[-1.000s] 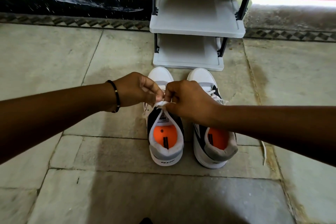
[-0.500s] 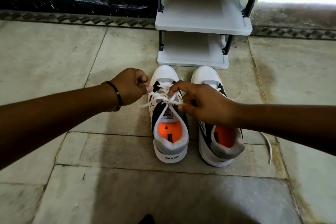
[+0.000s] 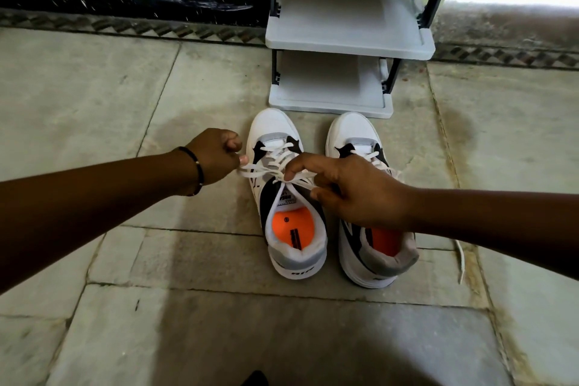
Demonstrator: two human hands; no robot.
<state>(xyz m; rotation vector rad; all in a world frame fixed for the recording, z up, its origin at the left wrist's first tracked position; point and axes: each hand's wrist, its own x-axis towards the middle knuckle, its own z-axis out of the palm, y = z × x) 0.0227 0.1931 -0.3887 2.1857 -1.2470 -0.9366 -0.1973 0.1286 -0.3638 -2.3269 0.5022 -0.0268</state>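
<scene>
Two white, grey and black sneakers with orange insoles stand side by side on the stone floor, toes pointing away from me. My left hand [image 3: 216, 155] is curled in a fist just left of the left sneaker [image 3: 289, 197] and pinches a loop of its white lace [image 3: 260, 171]. My right hand [image 3: 354, 191] hovers over the gap between the shoes and pinches the other part of that lace near the knot. The right sneaker [image 3: 360, 141] is partly hidden under my right hand and forearm; its loose lace end [image 3: 460, 260] trails on the floor to the right.
A grey plastic shoe rack [image 3: 347, 41] with black uprights stands just beyond the toes, against a dark wall base. Stone floor tiles [image 3: 125, 103] spread out to the left, right and in front of the shoes.
My hands have moved apart, the left going further left and the right staying over the tongue, drawing the left sneaker's lace out sideways. The view has shifted slightly.
</scene>
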